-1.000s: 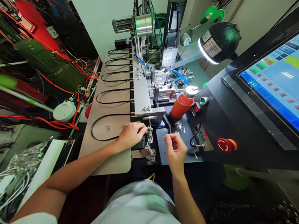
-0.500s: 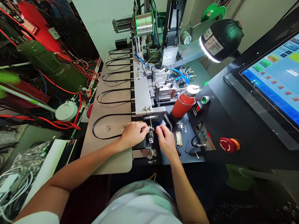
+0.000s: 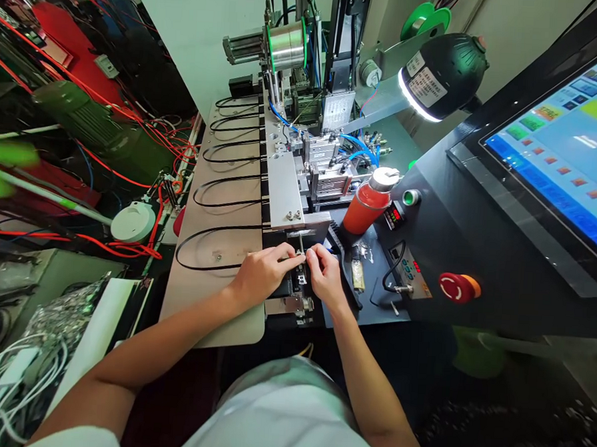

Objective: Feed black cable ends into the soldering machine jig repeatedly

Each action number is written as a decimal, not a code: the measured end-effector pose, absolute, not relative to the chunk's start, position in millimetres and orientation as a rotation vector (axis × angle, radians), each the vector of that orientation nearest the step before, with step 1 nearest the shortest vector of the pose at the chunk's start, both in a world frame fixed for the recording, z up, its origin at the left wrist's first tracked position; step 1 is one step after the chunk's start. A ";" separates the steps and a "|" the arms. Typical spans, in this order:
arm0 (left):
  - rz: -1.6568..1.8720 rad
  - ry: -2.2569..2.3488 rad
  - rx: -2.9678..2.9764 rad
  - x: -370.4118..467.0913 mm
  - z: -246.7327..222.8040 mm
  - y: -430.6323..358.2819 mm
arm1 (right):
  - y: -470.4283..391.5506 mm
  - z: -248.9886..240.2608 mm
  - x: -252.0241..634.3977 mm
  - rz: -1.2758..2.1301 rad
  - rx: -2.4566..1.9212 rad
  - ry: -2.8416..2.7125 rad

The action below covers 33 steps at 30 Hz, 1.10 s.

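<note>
Both hands meet at a small metal fixture (image 3: 301, 279) at the near end of the machine's rail. My left hand (image 3: 263, 273) is closed, its thumb and index finger stretched toward the fixture. The nearest black cable (image 3: 203, 268) loops over the tan board and runs in under this hand, which appears to grip its end. My right hand (image 3: 326, 276) is pinched, fingertips touching or almost touching the left ones. Whatever lies between its fingers is too small and hidden to make out.
More looped black cables (image 3: 224, 206) lie along the tan board (image 3: 233, 327). A red bottle (image 3: 366, 210), a small glue-stained tube (image 3: 357, 274) and a hex key stand or lie to the right. Beyond are a red emergency button (image 3: 452, 287), a lamp (image 3: 439, 77) and a screen (image 3: 567, 151).
My right hand has moved slightly left, closing the gap to my left fingertips. My left index finger has stretched out further, and the nearest cable loop has shifted a little left.
</note>
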<state>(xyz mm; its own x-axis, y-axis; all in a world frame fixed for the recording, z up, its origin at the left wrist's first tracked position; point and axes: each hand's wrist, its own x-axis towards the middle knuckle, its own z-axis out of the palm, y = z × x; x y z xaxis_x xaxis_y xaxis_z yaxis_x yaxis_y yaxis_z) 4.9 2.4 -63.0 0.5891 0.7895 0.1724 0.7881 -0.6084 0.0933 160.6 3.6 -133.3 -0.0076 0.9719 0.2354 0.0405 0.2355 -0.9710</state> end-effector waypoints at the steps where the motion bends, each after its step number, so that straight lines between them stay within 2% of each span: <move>1: 0.281 1.364 2.865 4.4 -63.8 2.0 | 3.7 -133.7 160.6 1.017 -1.055 -1.338; 8: 0.086 1.292 3.154 17.4 -53.7 3.1 | 5.9 -139.5 157.9 1.008 -1.058 -1.312; 12: 0.020 1.269 3.118 16.3 -49.4 3.0 | 4.9 -139.8 161.7 0.994 -1.091 -1.329; 17: 0.284 1.505 2.709 -1.3 -54.5 5.7 | -4.3 -129.3 171.6 0.654 -1.257 -1.475; 24: 0.166 1.536 2.647 -2.9 -51.6 6.8 | -12.6 -127.2 173.2 0.381 -1.193 -1.675; 33: 0.148 1.441 2.698 2.5 -51.7 -4.7 | -46.3 -109.7 197.8 0.225 -1.448 -1.215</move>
<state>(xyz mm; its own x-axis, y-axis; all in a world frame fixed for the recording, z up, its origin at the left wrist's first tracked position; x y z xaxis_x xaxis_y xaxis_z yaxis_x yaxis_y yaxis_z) 2.5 -4.7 -51.7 0.5531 0.8317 0.0475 0.8241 -0.5546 0.1152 197.8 -46.3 -109.7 0.4412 0.7557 0.4841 0.5322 0.2140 -0.8191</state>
